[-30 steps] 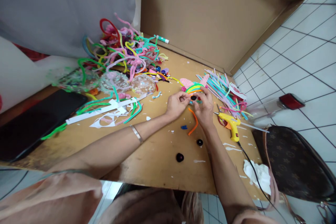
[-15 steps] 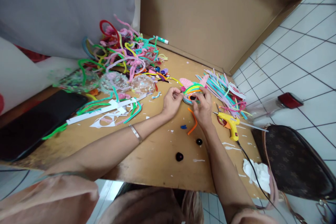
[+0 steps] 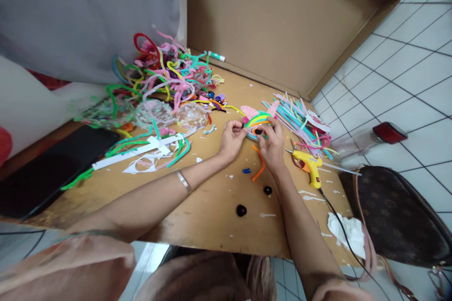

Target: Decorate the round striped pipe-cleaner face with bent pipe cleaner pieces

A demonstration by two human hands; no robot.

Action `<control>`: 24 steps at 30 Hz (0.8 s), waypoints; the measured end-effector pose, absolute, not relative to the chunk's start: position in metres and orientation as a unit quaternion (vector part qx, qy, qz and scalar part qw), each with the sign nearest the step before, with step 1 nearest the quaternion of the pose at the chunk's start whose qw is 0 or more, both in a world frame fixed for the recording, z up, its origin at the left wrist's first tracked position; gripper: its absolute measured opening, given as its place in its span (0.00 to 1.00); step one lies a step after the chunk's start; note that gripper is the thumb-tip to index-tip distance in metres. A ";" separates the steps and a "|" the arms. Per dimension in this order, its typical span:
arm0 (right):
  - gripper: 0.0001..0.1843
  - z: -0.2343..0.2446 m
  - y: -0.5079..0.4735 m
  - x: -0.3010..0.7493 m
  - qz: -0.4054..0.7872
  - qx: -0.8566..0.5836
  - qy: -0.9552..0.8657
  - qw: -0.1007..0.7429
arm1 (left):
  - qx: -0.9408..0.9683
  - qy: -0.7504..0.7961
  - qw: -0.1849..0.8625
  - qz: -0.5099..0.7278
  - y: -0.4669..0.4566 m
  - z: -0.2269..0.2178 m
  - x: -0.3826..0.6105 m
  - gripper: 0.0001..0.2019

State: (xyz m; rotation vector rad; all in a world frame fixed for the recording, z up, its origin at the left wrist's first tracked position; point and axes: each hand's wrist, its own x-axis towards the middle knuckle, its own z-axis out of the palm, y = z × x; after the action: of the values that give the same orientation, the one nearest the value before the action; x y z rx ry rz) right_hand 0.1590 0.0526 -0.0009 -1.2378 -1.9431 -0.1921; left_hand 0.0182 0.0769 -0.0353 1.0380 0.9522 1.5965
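A small rounded craft piece of coloured pipe cleaners (image 3: 262,118) lies between my hands, banded in green, yellow, orange and blue. Two pink ear shapes stand up from its far side, and a dark round spot shows at its front. My left hand (image 3: 233,140) is closed, its fingertips pinching the craft's left side beside a pink ball. On the near right side, the bent fingers of my right hand (image 3: 271,146) grip the piece and partly cover it. An orange pipe cleaner (image 3: 260,163) lies just below, with a small blue piece (image 3: 246,170) beside it.
Right of my hands sits a yellow glue gun (image 3: 308,164) with a trailing cord. Behind it lies a pipe-cleaner bundle (image 3: 289,115). A tangled pile (image 3: 165,73), clear domes (image 3: 191,115) and a black phone (image 3: 60,169) occupy the left. Two black balls (image 3: 241,210) rest near the front edge.
Both hands stay at the craft piece in nearly the same pose. The view has shifted very slightly; nothing else has visibly moved.
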 end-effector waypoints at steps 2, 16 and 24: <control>0.11 0.000 0.052 0.159 -0.077 -0.489 -0.770 0.403 | 0.404 0.404 0.488 0.659 0.079 -0.036 0.017 0.09; 0.13 -0.002 0.055 0.160 -0.074 -0.481 -0.770 0.412 | 0.382 0.430 0.485 0.659 0.082 -0.035 0.018 0.08; 0.12 -0.004 0.055 0.158 -0.072 -0.486 -0.764 0.417 | 0.431 0.385 0.503 0.642 0.072 -0.028 0.015 0.06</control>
State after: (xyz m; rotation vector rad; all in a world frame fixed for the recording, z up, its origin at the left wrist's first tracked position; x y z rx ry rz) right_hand 0.1579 0.0551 -0.0041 -1.2198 -1.9184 -0.1797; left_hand 0.0149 0.0723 -0.0278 1.0420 0.9303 1.5519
